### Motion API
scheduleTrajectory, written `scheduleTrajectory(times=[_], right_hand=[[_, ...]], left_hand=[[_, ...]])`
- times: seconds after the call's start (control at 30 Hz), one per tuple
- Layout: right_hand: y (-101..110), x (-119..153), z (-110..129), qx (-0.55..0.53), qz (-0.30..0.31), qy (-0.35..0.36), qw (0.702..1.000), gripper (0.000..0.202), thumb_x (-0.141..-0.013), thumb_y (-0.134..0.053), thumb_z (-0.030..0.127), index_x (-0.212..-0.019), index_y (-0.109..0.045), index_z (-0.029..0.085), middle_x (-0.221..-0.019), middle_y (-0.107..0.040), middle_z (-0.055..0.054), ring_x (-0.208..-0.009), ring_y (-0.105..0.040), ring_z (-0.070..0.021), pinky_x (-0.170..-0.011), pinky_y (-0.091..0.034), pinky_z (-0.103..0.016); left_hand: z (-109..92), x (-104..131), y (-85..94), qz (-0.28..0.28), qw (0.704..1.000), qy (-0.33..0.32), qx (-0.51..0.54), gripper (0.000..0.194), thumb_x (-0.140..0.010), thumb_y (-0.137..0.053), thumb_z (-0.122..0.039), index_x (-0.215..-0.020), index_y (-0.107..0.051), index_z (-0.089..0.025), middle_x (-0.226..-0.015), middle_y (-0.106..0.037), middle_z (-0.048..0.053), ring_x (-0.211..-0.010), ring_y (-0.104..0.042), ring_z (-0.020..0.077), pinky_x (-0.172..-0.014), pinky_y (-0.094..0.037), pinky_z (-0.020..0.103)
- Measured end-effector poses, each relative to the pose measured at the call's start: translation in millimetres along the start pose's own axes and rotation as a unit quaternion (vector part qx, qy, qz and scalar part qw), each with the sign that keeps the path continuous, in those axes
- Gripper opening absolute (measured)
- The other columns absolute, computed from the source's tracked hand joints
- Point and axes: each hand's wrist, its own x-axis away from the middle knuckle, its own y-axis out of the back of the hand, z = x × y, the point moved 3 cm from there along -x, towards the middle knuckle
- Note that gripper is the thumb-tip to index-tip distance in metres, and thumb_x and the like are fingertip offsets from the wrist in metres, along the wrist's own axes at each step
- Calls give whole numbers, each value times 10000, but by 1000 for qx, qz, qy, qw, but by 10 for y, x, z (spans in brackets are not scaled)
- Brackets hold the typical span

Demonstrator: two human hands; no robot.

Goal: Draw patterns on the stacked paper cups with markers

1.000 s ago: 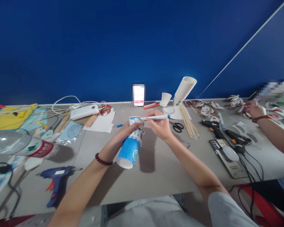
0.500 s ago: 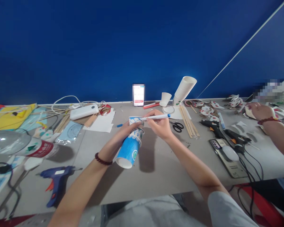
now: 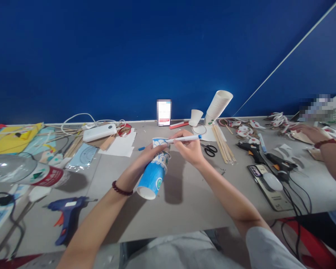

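Note:
My left hand point(image 3: 154, 152) is closed around some paper cups point(image 3: 153, 175) joined in a column, tilted with an open end toward me. Their sides are coloured blue, with white scalloped patterns near the far end. In my right hand point(image 3: 190, 150) is a white marker point(image 3: 188, 138) with a blue end, held like a pen. Its tip meets the patterned far part of the cups, close to my left fingers. A blue marker cap point(image 3: 141, 148) lies on the table just left of the cups.
A blue glue gun point(image 3: 67, 213) and a plastic bottle point(image 3: 49, 175) lie to the left. Behind my hands stand a lit phone point(image 3: 164, 112) and stacked paper cups point(image 3: 220, 106). Scissors point(image 3: 210, 150), wooden sticks point(image 3: 223, 145) and another phone point(image 3: 268, 186) are rightward. Another person's hand point(image 3: 306, 132) works far right.
My hands, the cups and the marker stay almost in place. The other person's hand at the far right has shifted slightly to the right.

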Motion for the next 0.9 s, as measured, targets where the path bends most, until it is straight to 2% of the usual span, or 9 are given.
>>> scheduleTrajectory(times=[0.33,0.6,0.9], right_hand=[[8,-15,12,9,-15,-5,1000,77,-770,-565,174,-800,-626,211,-782,-672,-8,-737,-641,-156,-642,-525,-269],[3,-7,-11,-4,-2,-7,1000,96,-750,-570,144,-767,-632,214,-772,-690,-14,-778,-660,-179,-709,-546,-303],[11,-10,-3,-2,-20,-10,1000,85,-770,-567,163,-793,-632,212,-773,-674,-7,-739,-646,-160,-644,-525,-269]], left_hand=[[-7,0,-16,9,1000,5,4,357,-718,-744,-362,-987,-644,-150,-732,-679,25,-616,-645,152,-569,-502,249],[-20,14,-12,5,1000,6,4,372,-738,-731,-351,-1040,-648,-151,-715,-678,18,-599,-640,148,-547,-492,238],[-19,34,-18,4,1000,11,8,329,-740,-732,-345,-989,-646,-149,-725,-674,17,-617,-646,145,-564,-497,237]])
